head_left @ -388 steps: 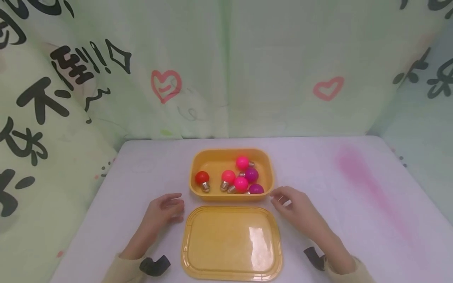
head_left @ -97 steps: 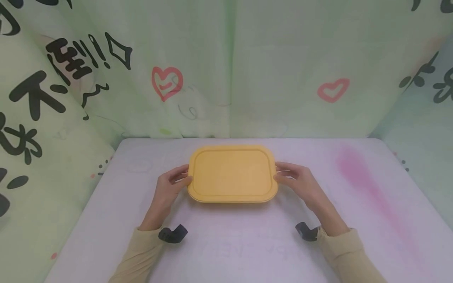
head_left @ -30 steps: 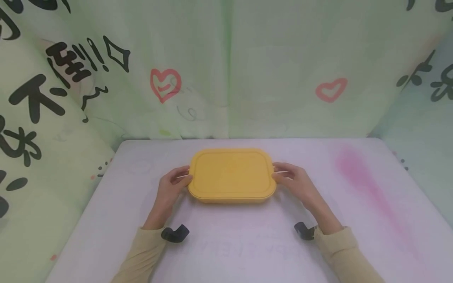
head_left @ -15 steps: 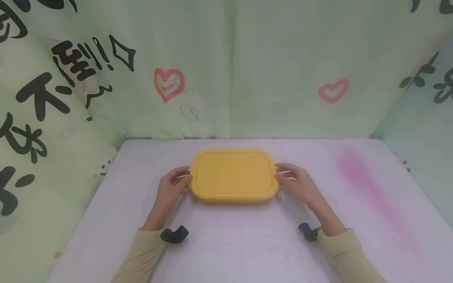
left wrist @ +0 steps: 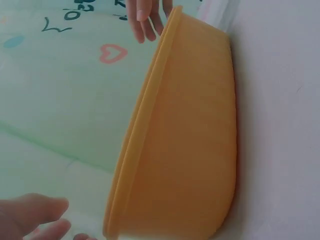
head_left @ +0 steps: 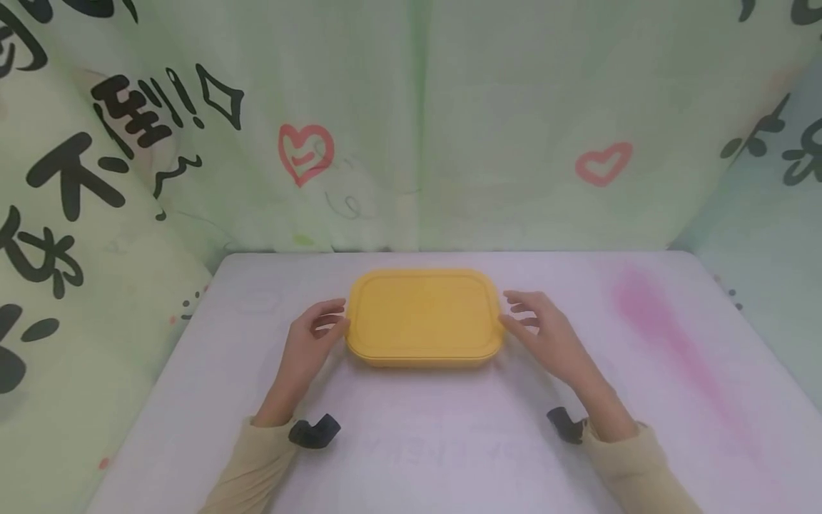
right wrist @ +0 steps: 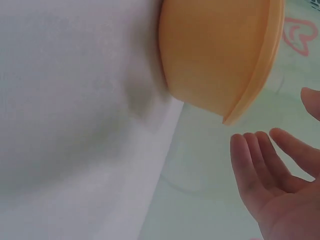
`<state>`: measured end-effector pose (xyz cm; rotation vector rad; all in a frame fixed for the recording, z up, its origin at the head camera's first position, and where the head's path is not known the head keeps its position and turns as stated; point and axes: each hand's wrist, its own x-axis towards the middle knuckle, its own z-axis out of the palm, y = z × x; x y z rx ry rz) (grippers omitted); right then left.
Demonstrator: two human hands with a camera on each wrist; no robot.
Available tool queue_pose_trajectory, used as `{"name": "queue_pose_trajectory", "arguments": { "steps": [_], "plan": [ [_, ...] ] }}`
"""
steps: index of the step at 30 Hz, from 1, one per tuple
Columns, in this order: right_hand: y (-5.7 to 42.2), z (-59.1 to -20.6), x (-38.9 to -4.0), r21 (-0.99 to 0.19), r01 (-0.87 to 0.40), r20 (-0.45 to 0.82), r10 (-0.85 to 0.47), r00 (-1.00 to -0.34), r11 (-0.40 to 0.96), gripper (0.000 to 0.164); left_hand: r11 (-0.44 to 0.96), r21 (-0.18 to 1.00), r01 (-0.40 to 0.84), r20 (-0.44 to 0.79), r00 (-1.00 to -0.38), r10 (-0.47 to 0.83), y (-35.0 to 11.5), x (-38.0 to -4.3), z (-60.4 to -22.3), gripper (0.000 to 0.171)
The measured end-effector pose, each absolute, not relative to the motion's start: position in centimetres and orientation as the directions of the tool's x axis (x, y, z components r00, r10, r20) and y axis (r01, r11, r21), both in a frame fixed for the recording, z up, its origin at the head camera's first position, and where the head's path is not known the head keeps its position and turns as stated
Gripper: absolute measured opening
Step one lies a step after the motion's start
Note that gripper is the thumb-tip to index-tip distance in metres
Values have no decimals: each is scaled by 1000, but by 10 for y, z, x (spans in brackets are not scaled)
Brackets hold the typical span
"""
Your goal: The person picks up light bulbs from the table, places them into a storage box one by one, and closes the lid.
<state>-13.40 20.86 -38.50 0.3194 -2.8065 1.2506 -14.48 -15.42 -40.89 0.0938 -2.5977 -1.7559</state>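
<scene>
A yellow rectangular box (left wrist: 195,125) with rounded corners stands on the table, its matching yellow lid (head_left: 424,314) lying over the whole top. Whatever is inside is hidden. At the box's left end my left hand (head_left: 311,343) hovers with relaxed fingers, and the left wrist view shows a gap between its fingertips and the lid's edge. My right hand (head_left: 546,335) is beside the right end, fingers loosely bent. In the right wrist view its fingertips (right wrist: 237,140) are just off the rim. Neither hand holds anything.
The white table (head_left: 424,457) carries a pink smear (head_left: 648,307) on its right side. Behind it hangs a pale green cloth (head_left: 514,200) with hearts and black writing. Dark camera mounts (head_left: 315,432) stick out at both wrists.
At first the box was uncovered, with several red, pink and purple light bulbs inside, and the lid lay in front. Now the lid covers it. Lately both hands have come off the lid's ends.
</scene>
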Motion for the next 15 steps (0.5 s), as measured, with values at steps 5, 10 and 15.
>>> {"name": "queue_pose_trajectory", "arguments": {
  "steps": [5,10,15],
  "plan": [
    [202,-374,-124,-654,-226,135,-182,-974,722,58,423,905,53,68,-997,-22,-151,-138,-400,41],
    [198,-368,-112,-586,-295,192,-224,-955,755,62,483,859,167,178,-984,23,-147,-129,-389,45],
    [197,-365,-102,-515,-368,258,-269,-928,774,65,568,792,224,233,-971,59,-142,-121,-379,49]
  ]
}}
